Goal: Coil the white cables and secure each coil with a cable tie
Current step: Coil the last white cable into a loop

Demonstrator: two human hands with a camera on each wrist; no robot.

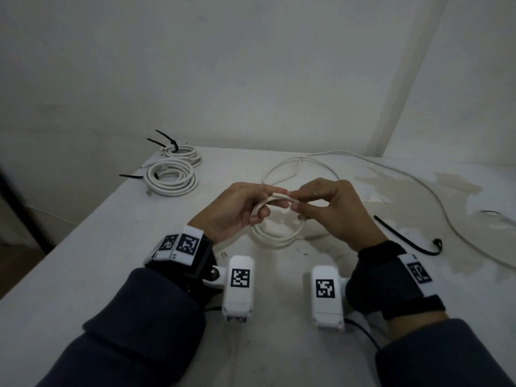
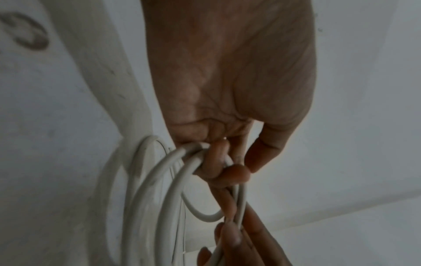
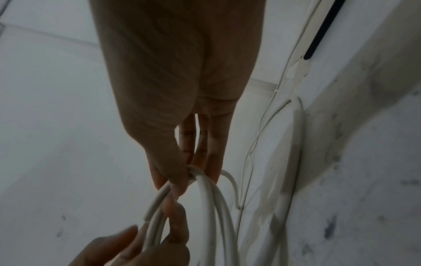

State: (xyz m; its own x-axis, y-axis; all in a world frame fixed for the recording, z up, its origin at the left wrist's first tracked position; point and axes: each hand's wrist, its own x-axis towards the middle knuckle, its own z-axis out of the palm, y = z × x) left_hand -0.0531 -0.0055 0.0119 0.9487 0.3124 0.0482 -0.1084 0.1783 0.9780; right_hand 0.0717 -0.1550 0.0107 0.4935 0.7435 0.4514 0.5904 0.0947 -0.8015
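A white cable coil (image 1: 275,233) hangs from both hands over the middle of the table. My left hand (image 1: 243,208) grips the coil's top, fingers curled round several strands (image 2: 173,172). My right hand (image 1: 315,202) pinches the same bundle (image 3: 205,187) beside it, thumb against fingertips. The cable's loose remainder (image 1: 296,169) loops behind the hands and trails off to the right. A black cable tie (image 1: 402,236) lies on the table right of my right hand.
Two finished coils (image 1: 170,177) (image 1: 184,153) with black ties sit at the table's far left corner. The table edge (image 1: 83,219) runs diagonally on the left. A wall stands close behind. A stained patch (image 1: 413,185) marks the right side.
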